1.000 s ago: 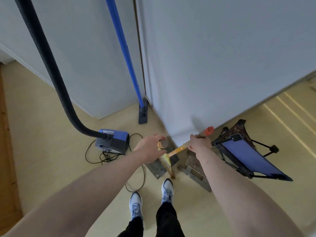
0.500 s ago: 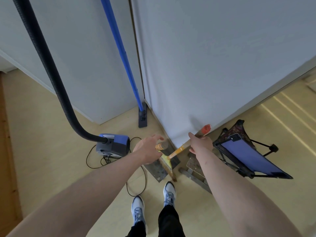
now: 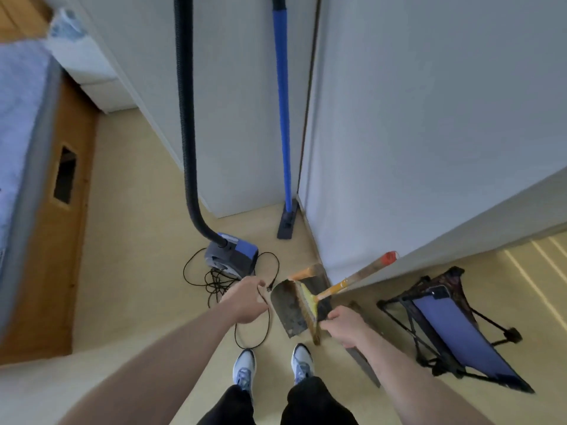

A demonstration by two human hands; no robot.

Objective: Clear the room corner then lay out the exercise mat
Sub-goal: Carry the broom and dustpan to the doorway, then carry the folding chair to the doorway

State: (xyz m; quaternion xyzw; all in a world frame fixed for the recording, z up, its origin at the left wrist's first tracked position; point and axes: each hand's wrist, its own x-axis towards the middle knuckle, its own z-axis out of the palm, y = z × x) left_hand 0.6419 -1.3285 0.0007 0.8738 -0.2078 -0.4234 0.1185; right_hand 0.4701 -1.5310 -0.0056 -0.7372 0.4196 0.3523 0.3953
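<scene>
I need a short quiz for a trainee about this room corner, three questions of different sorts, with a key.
1. True or false: the blue mop leans against the wall.
2. Which thing lies right of the broom? A) vacuum cleaner B) folding stool
3. Fill in: the black cable lies on the floor beside the ____ hand.

Key: 1 true; 2 B; 3 left.
</scene>
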